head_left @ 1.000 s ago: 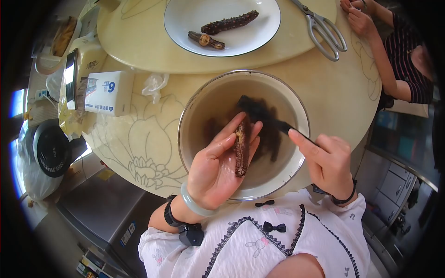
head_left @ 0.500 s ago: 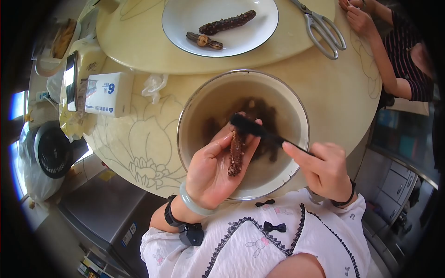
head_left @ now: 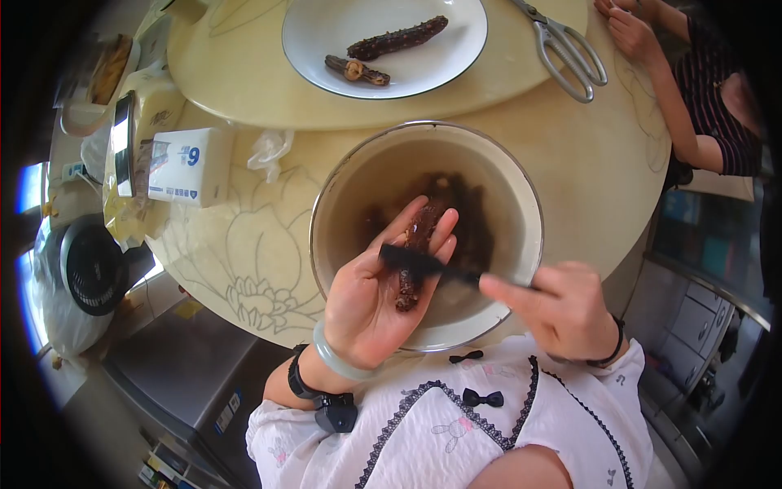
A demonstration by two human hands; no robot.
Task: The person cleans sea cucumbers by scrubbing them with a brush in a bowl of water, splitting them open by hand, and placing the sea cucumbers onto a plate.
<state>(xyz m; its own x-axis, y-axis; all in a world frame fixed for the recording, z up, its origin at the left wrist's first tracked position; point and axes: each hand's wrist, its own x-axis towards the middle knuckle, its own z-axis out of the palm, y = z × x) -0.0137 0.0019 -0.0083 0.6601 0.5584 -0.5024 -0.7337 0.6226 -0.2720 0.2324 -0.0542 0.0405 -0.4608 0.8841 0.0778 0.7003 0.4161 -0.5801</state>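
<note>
My left hand [head_left: 371, 297] is palm up over the basin, cradling a dark, bumpy sea cucumber [head_left: 420, 230] along the palm and fingers. A black brush [head_left: 414, 262] lies across the sea cucumber's middle, its head touching it. My right hand [head_left: 562, 308] grips the brush's handle, index finger stretched along it. Under both hands, the white enamel basin [head_left: 533, 269] holds murky water. Several dark shapes [head_left: 481, 220] lie in that water, their outlines blurred.
Beyond the basin, a white plate [head_left: 305, 49] carries a whole sea cucumber [head_left: 399, 38] and a smaller piece [head_left: 357, 71]. Scissors [head_left: 568, 57] rest to its right. A tissue pack [head_left: 187, 167] and crumpled plastic [head_left: 269, 153] are at left. Another person's arm [head_left: 664, 98] reaches the table's right edge.
The brush and my right hand have moved down and left, from the sea cucumber's far end to its middle. My left fingers have spread slightly, still holding the sea cucumber.
</note>
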